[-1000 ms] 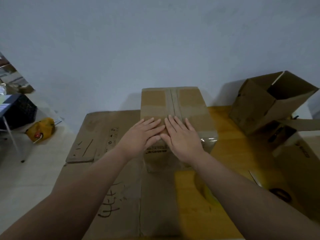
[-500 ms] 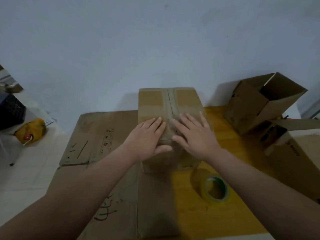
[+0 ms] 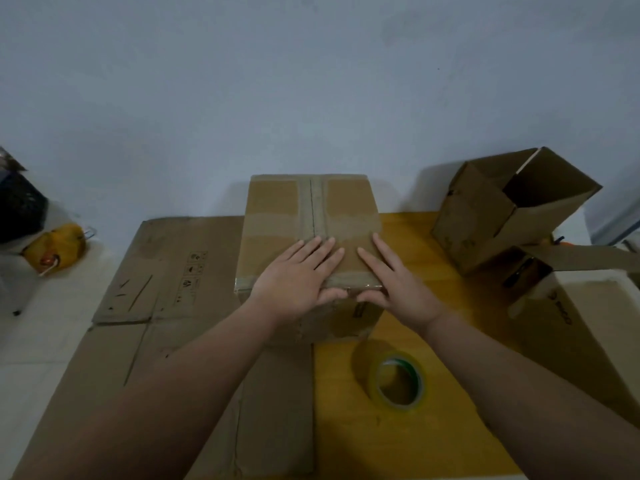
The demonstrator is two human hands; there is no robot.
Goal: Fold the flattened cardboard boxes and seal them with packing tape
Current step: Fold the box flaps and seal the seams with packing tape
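Cardboard box (image 3: 273, 216): set upright in the middle of the desk (image 3: 346, 441), at 12 o'clock from the person, its far side near the wall; top flaps are closed.
Seam tape (image 3: 313, 209): a strip is laid along the centre seam of the top, running from 12 to 6 o'clock.
Edge tape (image 3: 349, 281): a clear strip is laid across the near top edge, at 6 o'clock on the box.
Left hand (image 3: 298, 277): laid flat on the near half of the top, fingers straight and pointed toward 1 o'clock; nothing is gripped; the thumb is placed at the near edge.
Right hand (image 3: 398, 285): laid flat just beside the left hand, fingers straight and pointed toward 11 o'clock; nothing is gripped; the thumb is placed at the near edge.
Tape roll (image 3: 374, 381): laid on the desk at 5 o'clock from the box, apart from both hands, under the right forearm's line.
Flattened cardboard (image 3: 166, 271): spread on the desk at 9 o'clock from the box and extended under it toward 7 o'clock.
Open box (image 3: 485, 216): tipped with its opening up and to the right, at 3 o'clock from the sealed box, well apart.
Yellow object (image 3: 55, 247): located on the floor at 9 o'clock, beyond the desk.
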